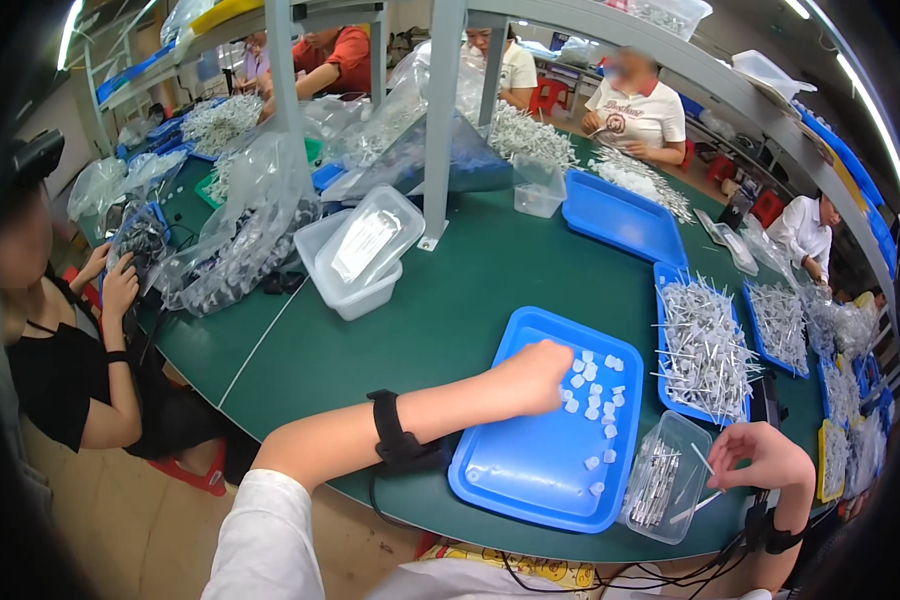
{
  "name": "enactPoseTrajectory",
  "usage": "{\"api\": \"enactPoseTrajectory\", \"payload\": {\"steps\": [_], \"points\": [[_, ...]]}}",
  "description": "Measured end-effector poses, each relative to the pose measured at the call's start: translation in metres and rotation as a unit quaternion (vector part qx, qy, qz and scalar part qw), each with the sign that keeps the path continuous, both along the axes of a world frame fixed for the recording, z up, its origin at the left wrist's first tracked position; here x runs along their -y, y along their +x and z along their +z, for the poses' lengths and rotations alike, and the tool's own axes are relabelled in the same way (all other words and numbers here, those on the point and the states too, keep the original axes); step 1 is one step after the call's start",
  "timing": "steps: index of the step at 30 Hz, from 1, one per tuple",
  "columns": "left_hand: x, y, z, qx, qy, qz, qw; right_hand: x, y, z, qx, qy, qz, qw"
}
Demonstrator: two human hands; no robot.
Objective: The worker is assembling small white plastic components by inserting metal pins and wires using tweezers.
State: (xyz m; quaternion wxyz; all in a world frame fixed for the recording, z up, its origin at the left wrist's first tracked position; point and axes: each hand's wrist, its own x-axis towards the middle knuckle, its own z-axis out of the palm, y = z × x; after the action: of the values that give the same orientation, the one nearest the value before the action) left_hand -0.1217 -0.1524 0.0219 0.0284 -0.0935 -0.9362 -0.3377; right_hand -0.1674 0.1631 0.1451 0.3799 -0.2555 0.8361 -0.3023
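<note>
My left hand (538, 380) is closed over a blue tray (530, 465), its fingers curled down. Whatever they hold, if anything, is hidden. Beside them several small translucent white plastic caps (592, 390) lie scattered on the tray's right half. My right hand (765, 455) is pinched on a thin white stick (703, 459), just right of a clear plastic box (692, 438). A second thin stick slants below the fingertips; I cannot tell whether it is held too. Inside the box lies a bundle of slim white and grey sticks (655, 484).
A blue tray heaped with white sticks (705, 345) stands beyond the box. An empty blue tray (625, 215) is farther back. Two stacked translucent tubs (355, 290) sit near a grey metal post (440, 150). A co-worker at left handles a plastic bag (240, 240); others sit across the table.
</note>
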Motion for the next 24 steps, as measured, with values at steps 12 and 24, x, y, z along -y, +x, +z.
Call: {"api": "enactPoseTrajectory", "payload": {"steps": [12, 24], "points": [[-0.033, 0.052, 0.116, -0.094, 0.262, -0.104, 0.955, 0.019, 0.008, -0.011, -0.05, -0.268, -0.041, 0.961], [-0.044, 0.104, 0.16, -0.111, 0.589, -0.214, 0.772, 0.039, 0.055, 0.004, -0.161, -0.379, -0.112, 0.904]]}}
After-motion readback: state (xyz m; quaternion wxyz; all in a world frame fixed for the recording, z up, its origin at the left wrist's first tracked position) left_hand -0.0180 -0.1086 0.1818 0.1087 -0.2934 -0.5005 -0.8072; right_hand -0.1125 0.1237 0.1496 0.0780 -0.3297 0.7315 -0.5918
